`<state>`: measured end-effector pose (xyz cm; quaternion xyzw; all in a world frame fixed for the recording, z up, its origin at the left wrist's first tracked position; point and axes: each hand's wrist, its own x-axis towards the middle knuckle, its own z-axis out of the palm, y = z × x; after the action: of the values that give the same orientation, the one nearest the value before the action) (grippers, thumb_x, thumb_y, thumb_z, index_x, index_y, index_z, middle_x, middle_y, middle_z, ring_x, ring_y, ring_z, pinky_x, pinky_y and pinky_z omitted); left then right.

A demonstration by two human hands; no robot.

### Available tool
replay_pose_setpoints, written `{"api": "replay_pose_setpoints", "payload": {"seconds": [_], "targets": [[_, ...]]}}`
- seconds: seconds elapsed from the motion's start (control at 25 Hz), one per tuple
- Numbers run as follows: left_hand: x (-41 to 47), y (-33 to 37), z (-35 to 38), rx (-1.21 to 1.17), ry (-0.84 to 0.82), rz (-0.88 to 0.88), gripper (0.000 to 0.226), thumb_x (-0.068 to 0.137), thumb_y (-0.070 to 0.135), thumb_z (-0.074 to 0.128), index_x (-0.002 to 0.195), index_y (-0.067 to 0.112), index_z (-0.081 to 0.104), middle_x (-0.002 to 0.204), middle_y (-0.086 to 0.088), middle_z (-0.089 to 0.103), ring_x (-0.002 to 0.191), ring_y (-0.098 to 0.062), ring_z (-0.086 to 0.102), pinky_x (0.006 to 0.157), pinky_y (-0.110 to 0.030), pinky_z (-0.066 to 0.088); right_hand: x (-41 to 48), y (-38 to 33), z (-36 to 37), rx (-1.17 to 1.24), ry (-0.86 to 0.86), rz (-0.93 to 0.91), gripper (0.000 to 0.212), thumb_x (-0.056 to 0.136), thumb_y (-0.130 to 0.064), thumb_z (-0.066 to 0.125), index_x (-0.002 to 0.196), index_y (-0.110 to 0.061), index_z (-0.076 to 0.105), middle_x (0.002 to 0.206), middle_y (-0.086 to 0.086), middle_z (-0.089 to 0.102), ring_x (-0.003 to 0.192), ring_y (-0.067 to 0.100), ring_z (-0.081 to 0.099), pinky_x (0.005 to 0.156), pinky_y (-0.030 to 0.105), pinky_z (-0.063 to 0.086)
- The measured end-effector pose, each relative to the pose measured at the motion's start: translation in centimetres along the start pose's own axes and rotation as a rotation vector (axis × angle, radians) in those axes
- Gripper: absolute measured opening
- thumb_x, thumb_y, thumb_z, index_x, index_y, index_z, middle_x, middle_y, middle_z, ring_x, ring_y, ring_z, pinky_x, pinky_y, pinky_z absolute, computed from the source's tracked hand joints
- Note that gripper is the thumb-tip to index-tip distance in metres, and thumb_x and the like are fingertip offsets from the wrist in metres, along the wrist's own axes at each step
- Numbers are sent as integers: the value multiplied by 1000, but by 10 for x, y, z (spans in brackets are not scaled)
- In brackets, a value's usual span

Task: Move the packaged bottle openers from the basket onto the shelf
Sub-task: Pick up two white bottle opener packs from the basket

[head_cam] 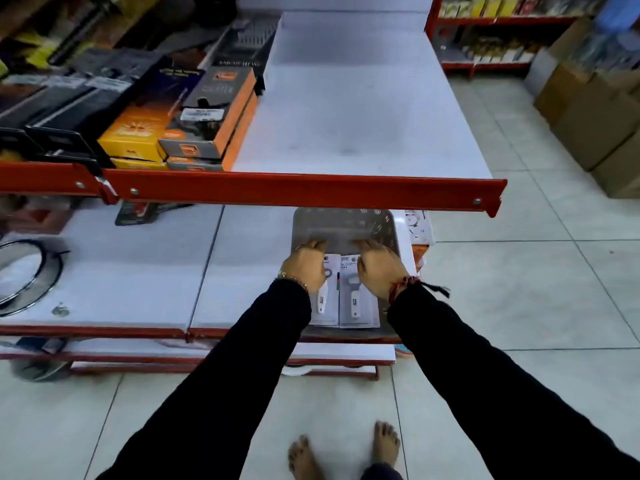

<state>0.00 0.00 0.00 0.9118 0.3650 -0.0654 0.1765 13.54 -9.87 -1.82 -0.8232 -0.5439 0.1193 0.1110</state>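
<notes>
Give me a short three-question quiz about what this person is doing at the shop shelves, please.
1. True or false: both hands are down in the basket.
2. How many packaged bottle openers show between the hands? A one, B two, C five.
3. Fill in: the white shelf top above the red rail has boxes only on its ____ side.

Key
1. True: the left hand and the right hand rest on the packs.
2. B: a left pack and a right pack lie side by side.
3. Left, where the boxes are stacked.
</notes>
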Motion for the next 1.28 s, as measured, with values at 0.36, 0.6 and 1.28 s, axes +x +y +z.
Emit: {"api": "replay_pose_setpoints", "payload": {"seconds": [0.36,0.6,1.28], "targets": [[59,-14,38,146,-203,32,49,89,23,63,135,12,51,144,-11,42,118,-37,58,99,-43,51,52,18,37,-114,-217,53,36,89,-9,47,120,-10,66,121,13,61,106,35,63,91,41,56],[52,-10,19,142,-122,48,52,85,13,68,134,11,52,143,-12,43,119,-36,58,99,-41,52,45,15,15,-19,-103,62,32,88,-10,47,107,-10,73,111,12,73,97,30,71,85,35,60],[-72,11,-93,-233,141,81,29,86,0,54,102,12,74,98,-7,76,93,-21,72,90,-34,59,-61,-43,-119,25,47,-6,28,93,-9,50,106,-16,74,109,7,76,102,26,69,89,37,57]]}}
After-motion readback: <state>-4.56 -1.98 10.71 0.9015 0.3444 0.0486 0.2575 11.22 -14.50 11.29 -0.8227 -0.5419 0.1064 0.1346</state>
